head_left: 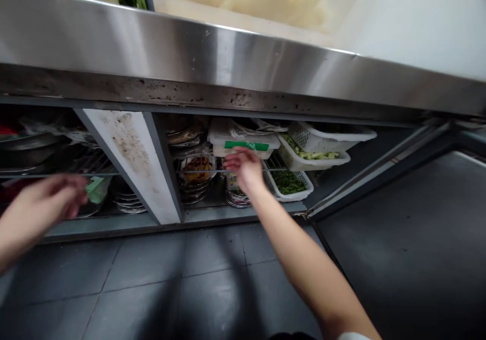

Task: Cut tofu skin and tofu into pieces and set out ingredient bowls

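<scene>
My right hand [246,170] reaches into the under-counter fridge, its fingers apart and nothing seen in them. Just behind it on the wire shelf sits a lidded plastic box [243,137] with a green clip [246,146]; whether my fingertips touch it I cannot tell. To the right stand a white basket of cut green pieces [311,153] and, lower down, a basket of chopped greens [288,182]. My left hand [53,200], blurred, hovers before the left compartment with fingers loosely stretched out. Close to it is a light green piece [97,189], its kind unclear.
A white post [127,162] divides the two compartments. On the right the fridge door [410,238] stands open. Overhead runs the steel counter edge [228,56], bearing a plastic container [182,6] and a white board [421,21]. Several stacked plates [129,200] sit low inside.
</scene>
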Tool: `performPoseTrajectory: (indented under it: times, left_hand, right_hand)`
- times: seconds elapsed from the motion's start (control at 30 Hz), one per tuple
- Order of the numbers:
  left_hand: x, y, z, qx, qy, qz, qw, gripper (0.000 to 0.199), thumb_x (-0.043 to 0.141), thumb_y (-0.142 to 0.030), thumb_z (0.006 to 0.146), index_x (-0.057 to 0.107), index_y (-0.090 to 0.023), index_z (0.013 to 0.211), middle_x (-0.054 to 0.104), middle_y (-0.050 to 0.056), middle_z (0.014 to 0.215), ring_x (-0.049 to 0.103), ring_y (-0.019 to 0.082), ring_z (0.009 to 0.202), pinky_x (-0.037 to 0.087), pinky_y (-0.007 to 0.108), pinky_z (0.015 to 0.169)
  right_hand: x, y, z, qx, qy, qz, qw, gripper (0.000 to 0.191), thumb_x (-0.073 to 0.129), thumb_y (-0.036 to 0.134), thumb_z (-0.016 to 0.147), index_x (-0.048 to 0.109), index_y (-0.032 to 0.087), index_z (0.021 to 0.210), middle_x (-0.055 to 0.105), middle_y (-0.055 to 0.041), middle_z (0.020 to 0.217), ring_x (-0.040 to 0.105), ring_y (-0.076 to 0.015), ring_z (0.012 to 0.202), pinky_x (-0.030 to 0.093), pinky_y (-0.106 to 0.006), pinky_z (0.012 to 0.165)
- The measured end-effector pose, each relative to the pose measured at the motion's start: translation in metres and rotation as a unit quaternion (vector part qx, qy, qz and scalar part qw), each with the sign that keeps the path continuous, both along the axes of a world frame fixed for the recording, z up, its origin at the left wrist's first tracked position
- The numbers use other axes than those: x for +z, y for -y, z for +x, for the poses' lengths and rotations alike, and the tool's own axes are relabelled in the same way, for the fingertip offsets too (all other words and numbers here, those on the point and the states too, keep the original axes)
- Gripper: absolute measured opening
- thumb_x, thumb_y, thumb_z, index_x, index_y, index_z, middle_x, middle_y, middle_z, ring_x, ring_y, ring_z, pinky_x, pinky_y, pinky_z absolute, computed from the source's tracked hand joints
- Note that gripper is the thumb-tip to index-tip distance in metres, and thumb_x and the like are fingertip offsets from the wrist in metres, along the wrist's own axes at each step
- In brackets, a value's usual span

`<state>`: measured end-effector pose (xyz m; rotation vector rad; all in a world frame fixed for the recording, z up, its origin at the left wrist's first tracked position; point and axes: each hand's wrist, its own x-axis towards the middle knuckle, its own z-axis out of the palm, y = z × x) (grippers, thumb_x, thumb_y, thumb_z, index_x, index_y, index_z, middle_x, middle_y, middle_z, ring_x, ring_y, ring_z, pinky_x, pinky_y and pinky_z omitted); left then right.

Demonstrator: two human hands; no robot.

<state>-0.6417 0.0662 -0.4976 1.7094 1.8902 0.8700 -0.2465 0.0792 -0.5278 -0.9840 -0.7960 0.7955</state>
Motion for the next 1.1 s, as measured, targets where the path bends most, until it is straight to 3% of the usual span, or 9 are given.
performPoseTrajectory:
  times: [0.1,0.17,0.23,0.3,0.5,0.63,0.73,0.93,1.1]
  left_hand:
    - [-0.1,0.047,-0.029,-0.02,0.151,-0.199,0.968,0.06,0.068,-0.075,0.058,0.058,-0.026,0.091,0.061,-0.007,0.055,0.05,0.014,0.051,0.037,0.023,0.052]
    - [-0.157,0.082,-0.03,-0.03,0.196,-0.267,0.943,0.054,0.072,-0.069,0.057,0.059,-0.028,0.09,0.062,-0.006,0.057,0.048,0.015,0.05,0.03,0.022,0.052]
    - [-0.193,0.106,-0.015,-0.053,0.225,-0.297,0.926,0.048,0.07,-0.064,0.059,0.06,-0.026,0.088,0.061,-0.003,0.059,0.047,0.015,0.049,0.026,0.023,0.051]
    - [-0.205,0.116,0.005,-0.091,0.237,-0.296,0.921,0.045,0.067,-0.061,0.059,0.059,-0.024,0.083,0.058,-0.001,0.059,0.044,0.014,0.046,0.024,0.023,0.049]
    - [-0.167,0.104,0.023,-0.164,0.215,-0.262,0.927,0.037,0.064,-0.052,0.06,0.061,-0.022,0.082,0.058,0.0,0.062,0.046,0.014,0.048,0.026,0.023,0.046]
    - [-0.124,0.094,0.021,-0.189,0.214,-0.237,0.929,0.038,0.067,-0.051,0.062,0.064,-0.022,0.087,0.06,0.0,0.065,0.049,0.015,0.052,0.03,0.024,0.046]
    - [-0.078,0.088,0.036,-0.239,0.213,-0.199,0.926,0.038,0.069,-0.051,0.067,0.066,-0.022,0.09,0.064,0.002,0.069,0.053,0.016,0.056,0.034,0.024,0.046]
    - [0.007,0.092,0.108,-0.356,0.319,-0.153,0.865,0.045,0.07,-0.055,0.081,0.068,-0.018,0.106,0.072,0.009,0.085,0.061,0.016,0.059,0.041,0.024,0.045]
    - [0.011,0.104,0.168,-0.35,0.369,-0.262,0.82,0.042,0.071,-0.052,0.082,0.064,-0.015,0.099,0.073,0.01,0.081,0.062,0.015,0.05,0.036,0.019,0.036]
  right_hand:
    - [0.04,0.015,0.068,-0.058,-0.104,-0.025,0.993,0.008,0.053,0.013,0.092,0.055,0.02,0.092,0.069,-0.0007,0.069,0.069,-0.0136,0.062,0.058,-0.021,0.054]
    - [0.063,0.004,0.093,-0.059,-0.136,-0.072,0.986,0.012,0.052,0.009,0.093,0.055,0.02,0.088,0.068,-0.0024,0.071,0.071,-0.0143,0.065,0.059,-0.02,0.054]
    - [0.078,-0.014,0.102,-0.046,-0.142,-0.11,0.983,0.013,0.053,0.007,0.093,0.057,0.019,0.087,0.069,-0.0038,0.076,0.071,-0.0146,0.066,0.059,-0.02,0.053]
    - [0.087,-0.03,0.099,-0.048,-0.144,-0.139,0.979,0.016,0.051,0.005,0.092,0.058,0.018,0.087,0.068,-0.0039,0.079,0.071,-0.014,0.065,0.058,-0.019,0.051]
    - [0.102,-0.028,0.082,-0.092,-0.16,-0.185,0.965,0.028,0.038,-0.003,0.085,0.052,0.021,0.084,0.059,0.0005,0.07,0.066,-0.0125,0.056,0.048,-0.013,0.041]
    - [0.11,0.01,0.081,-0.103,-0.136,-0.173,0.97,0.028,0.041,-0.006,0.078,0.051,0.02,0.082,0.061,0.0004,0.068,0.059,-0.0101,0.049,0.042,-0.011,0.038]
    - [0.103,0.056,0.081,-0.094,-0.098,-0.13,0.982,0.026,0.047,-0.004,0.072,0.052,0.02,0.08,0.061,0.0024,0.065,0.054,-0.0099,0.045,0.042,-0.014,0.036]
    - [0.043,0.167,0.05,-0.011,-0.058,-0.161,0.985,0.019,0.066,0.007,0.064,0.061,0.02,0.077,0.059,0.003,0.056,0.048,-0.0101,0.039,0.038,-0.015,0.029]
    - [-0.015,0.222,0.018,0.043,-0.056,-0.201,0.977,0.023,0.081,0.025,0.06,0.066,0.019,0.076,0.064,-0.0006,0.058,0.049,-0.0106,0.038,0.042,-0.02,0.03]
